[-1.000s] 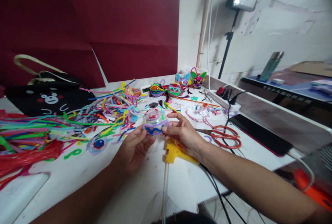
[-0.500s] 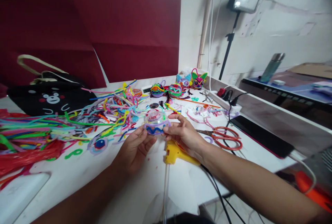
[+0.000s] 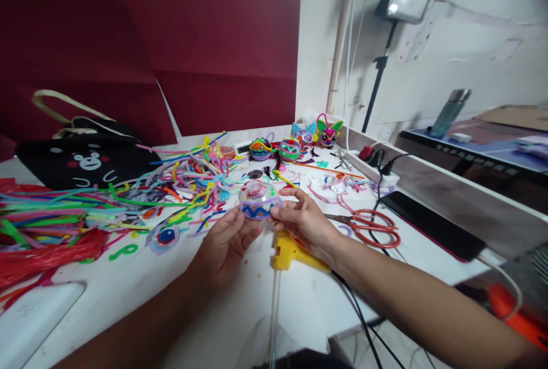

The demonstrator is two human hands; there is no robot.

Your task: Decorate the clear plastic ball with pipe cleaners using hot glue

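A clear plastic half-ball (image 3: 259, 195) trimmed with purple and blue wavy pipe cleaner is held over the table in both hands. My left hand (image 3: 229, 238) pinches its left edge with the thumb and fingertips. On the other side, my right hand (image 3: 302, 218) grips the rim, thumb in front. Just below the right hand lies a yellow hot glue gun (image 3: 291, 252), a clear glue stick (image 3: 274, 312) sticking out toward me. Red-handled scissors (image 3: 372, 226) rest right of that hand. A clear round piece with a blue centre (image 3: 165, 236) lies left of my hands.
Piles of coloured pipe cleaners (image 3: 85, 209) cover the left side, beside a black bag (image 3: 85, 158). Several decorated balls (image 3: 290, 150) stand at the back. A phone (image 3: 432, 223), a power strip (image 3: 372, 168) and black cables (image 3: 355, 300) lie on the right.
The half-ball has tilted and turned slightly in my hands, showing more of the blue wavy line on its side. Both hands keep their hold and have barely moved.
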